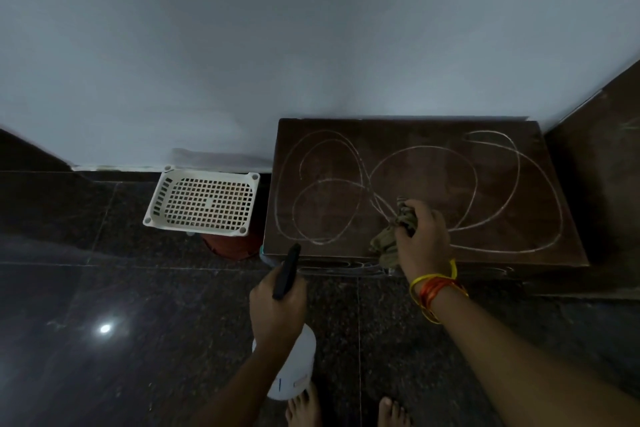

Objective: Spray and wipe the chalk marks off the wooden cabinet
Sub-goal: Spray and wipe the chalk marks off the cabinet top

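The wooden cabinet [429, 191] stands low on the floor, pushed up against the pale wall [277, 45]; its flat dark top faces up, so the person can look straight down on it and reach all of it; the chalk marks [426, 149] run over that top in big white loops, from the left side to the right side, and they all look whole, so I think no wiping has cleaned any of it yet

The left hand [277, 308] is curled round the neck of the spray bottle [292, 367]; the white bottle hangs under the hand and its black nozzle [287, 270] points forward at the front left edge of the cabinet; I think it is held this way so the spray can land on the chalk; the bottle is over the dark floor [104, 288], near the cabinet but not touching it

The right hand [422, 236] is closed tight on a bunched-up cloth [391, 239]; the cloth is a dull green-brown; part of it pokes out above the fingers and part droops over the front edge of the cabinet; the hand sits at the front of the top, right where some chalk lines cross, so it looks ready to rub; bright thread bands [436, 288] are tied on that wrist

The two hands are apart, each busy with its own thing

A white basket [204, 199] with holes sits to the left of the cabinet; bare toes [304, 406] show at the bottom
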### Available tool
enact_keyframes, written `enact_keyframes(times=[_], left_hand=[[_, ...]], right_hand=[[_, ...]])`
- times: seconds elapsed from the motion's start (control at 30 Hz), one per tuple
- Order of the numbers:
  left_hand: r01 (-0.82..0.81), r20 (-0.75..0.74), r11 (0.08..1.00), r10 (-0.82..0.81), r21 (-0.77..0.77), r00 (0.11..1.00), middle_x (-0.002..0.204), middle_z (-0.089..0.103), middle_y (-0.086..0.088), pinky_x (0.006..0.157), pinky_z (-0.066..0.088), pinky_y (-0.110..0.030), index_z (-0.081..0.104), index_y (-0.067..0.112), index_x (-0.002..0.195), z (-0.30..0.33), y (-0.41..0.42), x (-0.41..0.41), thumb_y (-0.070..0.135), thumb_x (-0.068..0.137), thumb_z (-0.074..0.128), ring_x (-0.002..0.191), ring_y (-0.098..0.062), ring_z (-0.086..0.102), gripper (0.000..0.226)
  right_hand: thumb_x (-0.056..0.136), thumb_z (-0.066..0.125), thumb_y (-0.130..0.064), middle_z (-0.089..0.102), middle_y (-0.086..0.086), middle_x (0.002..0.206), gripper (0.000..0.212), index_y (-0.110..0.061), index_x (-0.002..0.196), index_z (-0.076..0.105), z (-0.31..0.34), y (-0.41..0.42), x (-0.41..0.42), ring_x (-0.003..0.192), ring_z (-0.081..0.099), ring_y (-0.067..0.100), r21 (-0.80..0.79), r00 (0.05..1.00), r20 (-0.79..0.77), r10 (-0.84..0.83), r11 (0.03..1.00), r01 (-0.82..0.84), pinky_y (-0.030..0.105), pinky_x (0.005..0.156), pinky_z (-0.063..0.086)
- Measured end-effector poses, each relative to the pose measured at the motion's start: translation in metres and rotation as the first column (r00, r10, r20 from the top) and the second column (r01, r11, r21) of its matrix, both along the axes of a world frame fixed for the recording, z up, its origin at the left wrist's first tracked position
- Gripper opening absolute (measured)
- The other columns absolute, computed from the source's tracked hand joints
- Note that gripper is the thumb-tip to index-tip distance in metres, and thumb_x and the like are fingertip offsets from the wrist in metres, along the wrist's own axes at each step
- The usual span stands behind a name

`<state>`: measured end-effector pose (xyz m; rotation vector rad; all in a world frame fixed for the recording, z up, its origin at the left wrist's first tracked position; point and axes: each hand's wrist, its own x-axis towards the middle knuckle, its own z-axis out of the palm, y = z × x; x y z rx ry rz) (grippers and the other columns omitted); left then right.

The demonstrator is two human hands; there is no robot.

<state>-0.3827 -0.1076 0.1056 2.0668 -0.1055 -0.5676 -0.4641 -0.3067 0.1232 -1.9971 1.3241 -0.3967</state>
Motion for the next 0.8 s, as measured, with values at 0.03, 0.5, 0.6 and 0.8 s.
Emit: enact_keyframes(times=[0.03, 0.5, 0.6, 0.8], left_hand=[[-0.017, 0.001, 1.0, 0.017, 0.0, 1.0, 0.067, 0.062, -0.027, 0.051, 0.049, -0.048, 0.061, 0.0, 0.074, 0.002, 0.0, 0.004, 0.027, 0.082, 0.06, 0.053, -0.031, 0.053, 0.028], [-0.132, 0.103, 0.986, 0.143, -0.105, 0.984, 0.06, 0.059, -0.006, 0.058, 0.048, -0.038, 0.058, 0.017, 0.063, 0.038, -0.025, 0.064, 0.028, 0.081, 0.059, 0.058, -0.024, 0.058, 0.021], [-0.148, 0.11, 0.985, 0.157, -0.087, 0.981, 0.06, 0.061, -0.007, 0.061, 0.054, -0.043, 0.057, 0.016, 0.06, 0.044, -0.02, 0.071, 0.029, 0.081, 0.059, 0.06, -0.026, 0.06, 0.025], [-0.128, 0.056, 0.992, 0.126, 0.018, 0.99, 0.06, 0.062, -0.009, 0.061, 0.056, -0.052, 0.059, 0.015, 0.066, 0.026, 0.015, 0.062, 0.035, 0.075, 0.056, 0.056, -0.032, 0.06, 0.023]], right_hand=[[0.085, 0.062, -0.003, 0.049, 0.014, 0.122, 0.041, -0.013, 0.124, 0.054, 0.001, 0.004, 0.003, 0.106, 0.052, 0.029, -0.001, 1.0, 0.01, -0.001, 1.0, 0.001, 0.024, 0.084, 0.037], [0.084, 0.065, -0.006, 0.046, 0.013, 0.125, 0.041, -0.022, 0.12, 0.054, 0.01, 0.033, 0.055, 0.111, 0.051, 0.031, 0.086, 0.994, 0.016, 0.113, 0.99, -0.114, 0.03, 0.09, 0.041], [0.086, 0.063, -0.007, 0.048, 0.014, 0.122, 0.039, -0.019, 0.122, 0.053, 0.013, 0.034, 0.064, 0.112, 0.05, 0.031, 0.077, 0.994, 0.025, 0.109, 0.991, -0.111, 0.032, 0.09, 0.041], [0.087, 0.06, -0.003, 0.048, 0.014, 0.125, 0.04, -0.016, 0.124, 0.053, 0.01, 0.038, 0.073, 0.115, 0.05, 0.032, 0.051, 0.997, 0.027, 0.069, 0.996, -0.07, 0.04, 0.099, 0.044]])
